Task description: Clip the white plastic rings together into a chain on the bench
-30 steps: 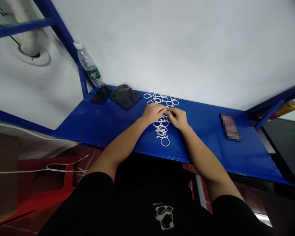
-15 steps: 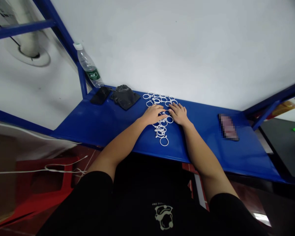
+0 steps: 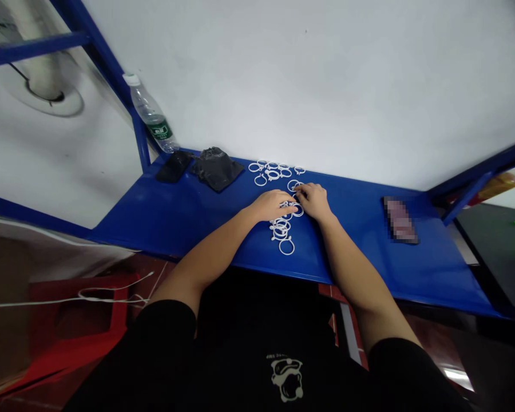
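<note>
Many white plastic rings with small eyelets, like curtain rings, lie on the blue tabletop. My left hand arches over the middle of the pile, its thumb apart from the bent fingers, with rings showing between them. At the pile's right side, my right hand has bent fingers touching a white ring. Neither hand visibly lifts a ring. A loose group of white rings lies beyond my hands by the wall. Closer to me are overlapping rings and a single white ring near the front edge.
A water bottle leans in the back left corner. Beside it lie a flat black object and a dark pouch. A blurred-out phone-like object rests at the right. A red stool stands below left.
My hands have drawn slightly toward me, and the right fingers have bent more. Rings at the back that my fingers covered are now in view, some shifted nearer.
</note>
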Demonstrator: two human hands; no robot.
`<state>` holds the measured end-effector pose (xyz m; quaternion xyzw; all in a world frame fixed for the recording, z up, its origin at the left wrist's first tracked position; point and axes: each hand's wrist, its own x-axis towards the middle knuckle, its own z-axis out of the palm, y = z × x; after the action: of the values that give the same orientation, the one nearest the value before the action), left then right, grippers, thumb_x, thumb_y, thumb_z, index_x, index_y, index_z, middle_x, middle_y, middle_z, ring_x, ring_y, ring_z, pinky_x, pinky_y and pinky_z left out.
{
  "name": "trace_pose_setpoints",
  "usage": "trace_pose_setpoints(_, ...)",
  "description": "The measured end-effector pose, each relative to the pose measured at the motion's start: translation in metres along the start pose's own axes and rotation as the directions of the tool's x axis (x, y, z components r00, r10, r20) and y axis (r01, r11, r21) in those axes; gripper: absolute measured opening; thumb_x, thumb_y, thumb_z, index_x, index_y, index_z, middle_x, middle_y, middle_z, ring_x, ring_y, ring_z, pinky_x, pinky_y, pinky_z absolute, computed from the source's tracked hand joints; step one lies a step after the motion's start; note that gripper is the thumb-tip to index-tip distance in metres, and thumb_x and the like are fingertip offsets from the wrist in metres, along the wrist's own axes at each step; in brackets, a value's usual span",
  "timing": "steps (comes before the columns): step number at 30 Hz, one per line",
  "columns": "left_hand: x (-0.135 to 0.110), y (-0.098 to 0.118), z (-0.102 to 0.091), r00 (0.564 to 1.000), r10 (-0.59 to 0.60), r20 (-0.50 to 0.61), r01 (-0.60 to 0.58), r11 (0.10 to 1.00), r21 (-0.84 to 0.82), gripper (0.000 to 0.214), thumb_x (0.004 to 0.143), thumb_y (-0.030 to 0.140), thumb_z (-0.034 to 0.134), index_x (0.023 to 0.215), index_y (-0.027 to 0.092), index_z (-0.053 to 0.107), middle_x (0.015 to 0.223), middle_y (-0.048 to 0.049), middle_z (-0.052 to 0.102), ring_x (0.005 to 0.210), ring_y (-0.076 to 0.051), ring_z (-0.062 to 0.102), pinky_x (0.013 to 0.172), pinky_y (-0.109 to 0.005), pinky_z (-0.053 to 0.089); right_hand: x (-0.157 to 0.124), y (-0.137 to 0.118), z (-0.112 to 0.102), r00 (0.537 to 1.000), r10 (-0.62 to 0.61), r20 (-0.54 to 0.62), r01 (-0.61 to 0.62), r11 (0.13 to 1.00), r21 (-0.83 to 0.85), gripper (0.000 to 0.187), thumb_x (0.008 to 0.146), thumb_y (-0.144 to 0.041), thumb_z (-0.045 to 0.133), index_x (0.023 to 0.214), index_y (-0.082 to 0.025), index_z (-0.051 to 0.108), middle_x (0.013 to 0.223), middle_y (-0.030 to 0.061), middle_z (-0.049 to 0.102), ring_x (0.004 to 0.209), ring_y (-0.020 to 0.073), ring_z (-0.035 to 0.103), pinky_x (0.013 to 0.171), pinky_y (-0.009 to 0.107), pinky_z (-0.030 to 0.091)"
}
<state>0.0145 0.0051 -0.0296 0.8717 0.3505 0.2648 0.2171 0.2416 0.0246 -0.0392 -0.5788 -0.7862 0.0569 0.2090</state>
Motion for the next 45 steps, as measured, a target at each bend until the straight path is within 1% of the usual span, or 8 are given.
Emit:
trace_pose_setpoints(6,0.001,-0.004,0.0,0.987,-0.093,-0.133,0.084,0.994,-0.071,0.021,0.106,0.035,0.075,0.118,0.022,0.085,0.113,-0.0067,0.086,0.101,-0.022,0.081,0.092,-0.034,0.063,0.002,0.002,0.001,0.995,-0.026,-0.093,0.033,0.997,0.075,0.03,0.102,-0.033,0.063,0.121,-0.023,0.083,0.112,0.0136,0.084,0.104,0.0346,0.07,0.098,0.051,0.054)
trace_pose_setpoints(9,0.002,-0.004,0.001,0.969,-0.084,-0.233,0.077,0.996,-0.039,0.019,0.103,0.027,0.077,0.12,0.022,0.083,0.111,-0.0062,0.085,0.104,-0.021,0.08,0.1,-0.037,0.063,0.001,0.002,0.002,0.977,-0.061,-0.205,0.09,0.987,0.135,0.031,0.105,-0.036,0.061,0.122,-0.022,0.082,0.112,0.0139,0.083,0.101,0.0332,0.072,0.098,0.051,0.056)
trace_pose_setpoints(13,0.002,-0.003,0.0,0.947,-0.099,-0.307,0.092,0.995,-0.036,0.036,0.102,0.019,0.077,0.138,0.022,0.077,0.112,-0.0053,0.086,0.102,-0.019,0.081,0.106,-0.038,0.061,-0.003,-0.005,0.004,0.952,-0.146,-0.268,0.197,0.965,0.173,0.032,0.108,-0.04,0.06,0.126,-0.023,0.08,0.108,0.012,0.083,0.098,0.0313,0.073,0.096,0.049,0.057)
trace_pose_setpoints(22,0.002,-0.002,-0.003,0.93,-0.181,-0.319,0.214,0.974,0.072,0.031,0.106,0.029,0.074,0.136,0.025,0.082,0.093,-0.0046,0.085,0.094,-0.022,0.079,0.092,-0.036,0.06,-0.01,-0.022,-0.006,0.975,-0.122,-0.183,0.153,0.974,0.166,0.034,0.109,-0.039,0.055,0.123,-0.026,0.083,0.115,0.0118,0.084,0.106,0.0323,0.072,0.101,0.051,0.058)
trace_pose_setpoints(26,0.002,-0.002,-0.003,0.937,-0.183,-0.298,0.215,0.973,0.079,0.032,0.107,0.031,0.073,0.137,0.025,0.082,0.092,-0.0047,0.085,0.093,-0.022,0.079,0.091,-0.035,0.059,-0.012,-0.027,-0.007,0.975,-0.153,-0.16,0.181,0.966,0.185,0.033,0.11,-0.043,0.057,0.12,-0.027,0.084,0.115,0.0112,0.085,0.108,0.0322,0.073,0.102,0.051,0.058)
trace_pose_setpoints(31,0.002,-0.002,-0.005,0.949,-0.172,-0.266,0.198,0.977,0.073,0.025,0.11,0.033,0.069,0.126,0.027,0.086,0.116,-0.0065,0.087,0.108,-0.024,0.08,0.095,-0.035,0.059,-0.011,-0.028,-0.007,0.976,-0.182,-0.121,0.204,0.957,0.206,0.033,0.112,-0.046,0.056,0.116,-0.028,0.084,0.117,0.0106,0.085,0.111,0.0316,0.073,0.104,0.05,0.059)
trace_pose_setpoints(39,0.002,-0.001,-0.012,0.966,-0.158,-0.204,0.171,0.984,0.045,0.024,0.112,0.03,0.064,0.109,0.022,0.087,0.094,-0.0056,0.084,0.09,-0.021,0.076,0.084,-0.032,0.053,-0.01,-0.028,-0.01,0.985,-0.14,-0.104,0.163,0.948,0.273,0.035,0.11,-0.052,0.06,0.107,-0.025,0.082,0.103,0.0098,0.083,0.094,0.0279,0.072,0.091,0.043,0.059)
trace_pose_setpoints(45,0.003,-0.002,-0.014,0.973,-0.149,-0.174,0.158,0.987,0.041,0.025,0.112,0.028,0.062,0.11,0.021,0.086,0.092,-0.0055,0.083,0.091,-0.022,0.076,0.089,-0.033,0.054,-0.009,-0.027,-0.007,0.988,-0.118,-0.101,0.144,0.936,0.321,0.035,0.109,-0.053,0.061,0.108,-0.025,0.083,0.101,0.0094,0.082,0.091,0.0268,0.072,0.088,0.041,0.059)
